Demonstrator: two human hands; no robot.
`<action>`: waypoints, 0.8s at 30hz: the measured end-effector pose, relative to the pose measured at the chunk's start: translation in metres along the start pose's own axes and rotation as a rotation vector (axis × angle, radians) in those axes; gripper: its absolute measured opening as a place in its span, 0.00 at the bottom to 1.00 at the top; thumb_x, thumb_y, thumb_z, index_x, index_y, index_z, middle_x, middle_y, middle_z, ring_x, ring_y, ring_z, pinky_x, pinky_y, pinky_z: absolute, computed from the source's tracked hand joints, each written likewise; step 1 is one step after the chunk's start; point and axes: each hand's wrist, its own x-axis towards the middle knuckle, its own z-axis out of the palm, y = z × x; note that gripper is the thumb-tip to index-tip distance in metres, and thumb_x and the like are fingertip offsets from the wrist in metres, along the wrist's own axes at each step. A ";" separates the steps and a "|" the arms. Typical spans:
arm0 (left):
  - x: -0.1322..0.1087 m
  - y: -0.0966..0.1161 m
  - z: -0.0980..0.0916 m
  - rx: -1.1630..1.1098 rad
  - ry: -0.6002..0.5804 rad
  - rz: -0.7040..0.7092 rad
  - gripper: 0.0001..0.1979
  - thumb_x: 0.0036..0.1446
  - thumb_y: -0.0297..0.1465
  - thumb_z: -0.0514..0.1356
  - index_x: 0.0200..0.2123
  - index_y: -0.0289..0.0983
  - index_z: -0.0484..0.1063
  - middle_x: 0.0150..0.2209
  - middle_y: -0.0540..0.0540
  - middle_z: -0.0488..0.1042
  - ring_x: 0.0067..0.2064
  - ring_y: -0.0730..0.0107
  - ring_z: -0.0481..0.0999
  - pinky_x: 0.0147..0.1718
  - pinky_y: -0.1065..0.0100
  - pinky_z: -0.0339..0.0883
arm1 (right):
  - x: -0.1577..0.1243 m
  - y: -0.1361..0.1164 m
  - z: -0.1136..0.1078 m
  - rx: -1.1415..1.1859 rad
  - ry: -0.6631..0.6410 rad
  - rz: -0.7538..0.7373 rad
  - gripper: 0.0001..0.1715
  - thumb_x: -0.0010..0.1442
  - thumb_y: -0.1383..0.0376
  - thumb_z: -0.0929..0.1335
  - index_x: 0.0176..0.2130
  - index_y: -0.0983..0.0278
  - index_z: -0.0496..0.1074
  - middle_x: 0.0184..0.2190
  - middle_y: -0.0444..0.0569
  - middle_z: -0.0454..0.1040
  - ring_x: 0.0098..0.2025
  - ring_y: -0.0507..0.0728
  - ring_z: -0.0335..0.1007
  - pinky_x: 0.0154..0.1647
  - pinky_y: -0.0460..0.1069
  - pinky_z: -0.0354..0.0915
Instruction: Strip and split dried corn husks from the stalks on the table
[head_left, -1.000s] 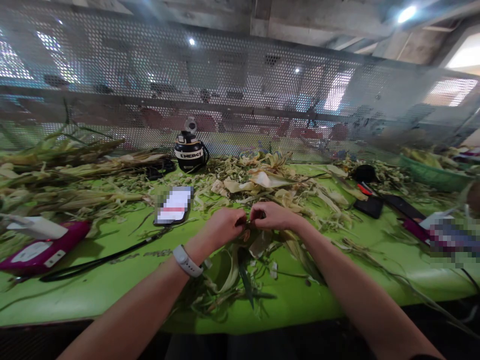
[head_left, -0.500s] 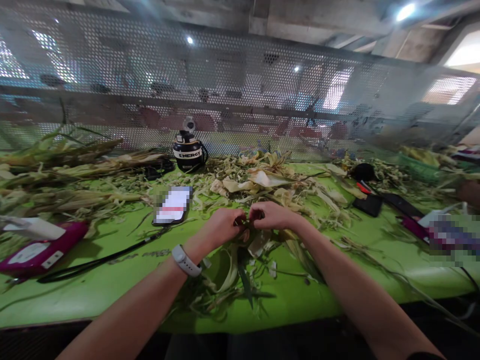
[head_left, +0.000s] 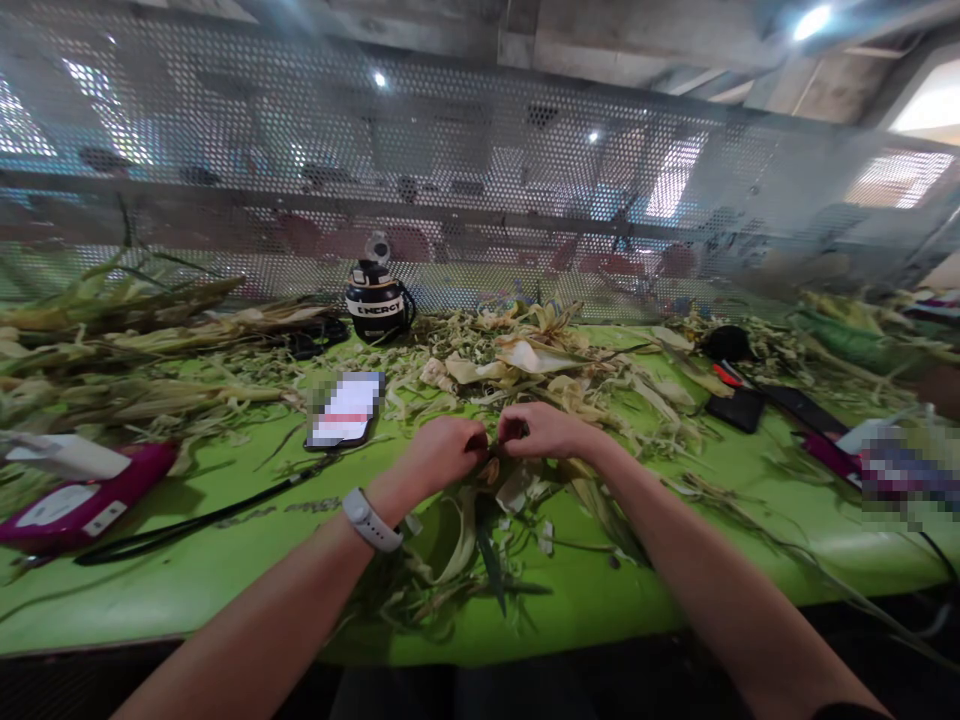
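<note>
My left hand [head_left: 450, 446], with a white band on its wrist, has its fingers curled closed over the middle of the green table [head_left: 285, 580]. Close on its right, my right hand [head_left: 541, 430] is pinched, its fingertips facing the left ones with a small gap. What either hand pinches is too small and too hidden to make out. Below them lie loose corn husk strips [head_left: 463, 540], pale scraps and a dark green leaf [head_left: 491, 565]. Just beyond the hands spreads a heap of torn husks with a broad pale husk [head_left: 536, 356] on top.
A phone [head_left: 346, 410] lies left of the hands, near a black jug [head_left: 377, 305] marked ENERGY. Husk bundles [head_left: 135, 335] fill the far left. Magenta power strips [head_left: 90, 500] lie at both sides, a black pouch [head_left: 736, 410] at right. A perforated metal screen [head_left: 480, 150] stands behind.
My left hand has turned slightly, its fingers curling closer together, and a bit of green between the hands no longer shows. My right hand stays almost where it was.
</note>
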 end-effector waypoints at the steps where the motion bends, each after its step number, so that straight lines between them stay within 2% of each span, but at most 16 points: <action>1: 0.000 0.000 -0.001 -0.011 -0.001 -0.002 0.08 0.50 0.29 0.56 0.30 0.37 0.76 0.28 0.46 0.77 0.29 0.68 0.72 0.26 0.71 0.57 | 0.000 -0.001 0.000 -0.008 0.002 -0.002 0.08 0.46 0.71 0.67 0.32 0.67 0.72 0.26 0.43 0.70 0.29 0.50 0.65 0.31 0.44 0.60; 7: -0.001 0.003 -0.004 -0.099 0.045 0.001 0.08 0.50 0.27 0.55 0.31 0.36 0.75 0.28 0.47 0.76 0.29 0.70 0.72 0.28 0.72 0.58 | -0.001 -0.002 -0.002 -0.011 0.021 -0.014 0.09 0.46 0.73 0.67 0.32 0.68 0.72 0.26 0.43 0.70 0.29 0.50 0.65 0.31 0.44 0.60; 14: 0.000 0.000 0.002 -0.129 0.102 0.069 0.06 0.50 0.25 0.55 0.27 0.35 0.72 0.23 0.49 0.72 0.25 0.73 0.68 0.25 0.73 0.55 | 0.001 0.002 0.000 -0.014 0.020 -0.042 0.10 0.46 0.73 0.67 0.33 0.67 0.71 0.26 0.43 0.69 0.28 0.50 0.64 0.30 0.43 0.60; 19: 0.000 0.000 0.002 -0.165 0.070 0.056 0.05 0.49 0.26 0.56 0.27 0.35 0.72 0.23 0.51 0.72 0.25 0.74 0.67 0.24 0.74 0.55 | 0.001 0.004 0.000 0.052 -0.011 -0.023 0.10 0.47 0.70 0.68 0.34 0.67 0.71 0.26 0.43 0.69 0.29 0.50 0.65 0.30 0.44 0.60; 24: 0.000 -0.004 0.003 -0.217 0.017 0.057 0.06 0.48 0.26 0.57 0.30 0.36 0.74 0.26 0.50 0.76 0.28 0.73 0.71 0.27 0.74 0.60 | 0.002 0.006 0.000 0.054 -0.024 -0.026 0.10 0.46 0.72 0.67 0.34 0.67 0.71 0.26 0.42 0.69 0.29 0.50 0.64 0.29 0.43 0.60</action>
